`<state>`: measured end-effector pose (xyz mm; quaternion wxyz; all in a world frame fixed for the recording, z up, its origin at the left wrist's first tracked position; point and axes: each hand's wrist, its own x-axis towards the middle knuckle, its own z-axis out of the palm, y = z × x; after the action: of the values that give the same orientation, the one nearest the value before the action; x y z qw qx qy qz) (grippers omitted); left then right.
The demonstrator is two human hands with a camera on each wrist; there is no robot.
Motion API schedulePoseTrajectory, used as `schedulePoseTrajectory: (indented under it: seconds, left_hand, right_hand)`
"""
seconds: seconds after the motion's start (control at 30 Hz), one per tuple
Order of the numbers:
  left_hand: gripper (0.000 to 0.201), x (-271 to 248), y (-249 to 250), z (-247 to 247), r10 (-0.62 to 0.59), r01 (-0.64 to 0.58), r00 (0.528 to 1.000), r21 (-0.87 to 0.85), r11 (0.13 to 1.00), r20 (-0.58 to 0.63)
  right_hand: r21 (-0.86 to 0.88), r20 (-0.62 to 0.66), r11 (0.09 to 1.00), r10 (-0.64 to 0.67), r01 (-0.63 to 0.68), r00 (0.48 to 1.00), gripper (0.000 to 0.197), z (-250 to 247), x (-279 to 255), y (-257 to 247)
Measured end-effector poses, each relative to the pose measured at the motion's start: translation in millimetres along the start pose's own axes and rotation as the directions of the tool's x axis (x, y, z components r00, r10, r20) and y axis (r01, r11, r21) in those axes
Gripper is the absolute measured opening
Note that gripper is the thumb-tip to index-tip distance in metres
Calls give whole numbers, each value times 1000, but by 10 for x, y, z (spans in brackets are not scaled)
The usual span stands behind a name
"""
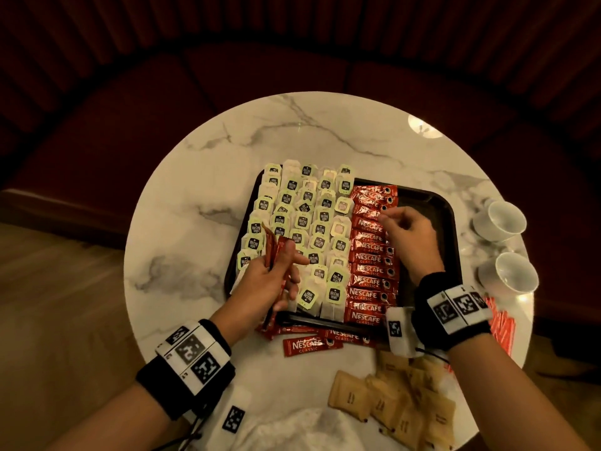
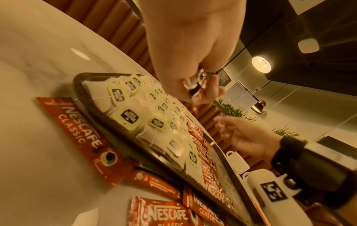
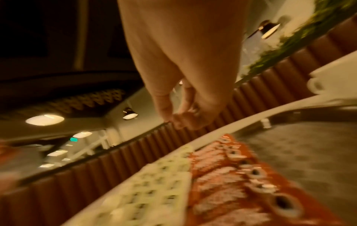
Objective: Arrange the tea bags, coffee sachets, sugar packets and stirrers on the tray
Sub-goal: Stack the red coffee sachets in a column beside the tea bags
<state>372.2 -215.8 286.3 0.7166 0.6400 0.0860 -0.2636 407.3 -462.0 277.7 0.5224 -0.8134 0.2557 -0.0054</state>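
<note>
A dark tray (image 1: pixel 432 216) on the round marble table holds rows of tea bags (image 1: pixel 302 222) on its left and a column of red coffee sachets (image 1: pixel 370 258) down its middle. My left hand (image 1: pixel 286 268) hovers over the near tea bags and grips a bundle of red sachets (image 1: pixel 271 252); the left wrist view shows the same bundle (image 2: pixel 195 90) in my fist. My right hand (image 1: pixel 385 218) is over the far part of the sachet column. Its thumb and fingertips (image 3: pixel 177 120) are curled together with nothing visible between them.
Loose coffee sachets (image 1: pixel 312 346) lie in front of the tray. Brown sugar packets (image 1: pixel 396 402) are heaped at the table's near right, and orange-red sticks (image 1: pixel 500 327) lie by my right wrist. Two white cups (image 1: pixel 500 222) (image 1: pixel 510 275) stand at the right edge. The tray's right part is bare.
</note>
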Motion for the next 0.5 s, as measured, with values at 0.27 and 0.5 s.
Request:
schedulePoseTrajectory:
  seconds: [0.27, 0.5]
  left_hand:
    - [65, -96, 59, 100, -98, 93, 986, 45, 995, 132]
    - [69, -69, 37, 86, -130, 124, 977, 47, 991, 168]
  right_hand:
    - [92, 586, 987, -161, 133, 794, 24, 306, -818, -384]
    - [268, 464, 962, -178, 54, 868, 12, 334, -825, -280]
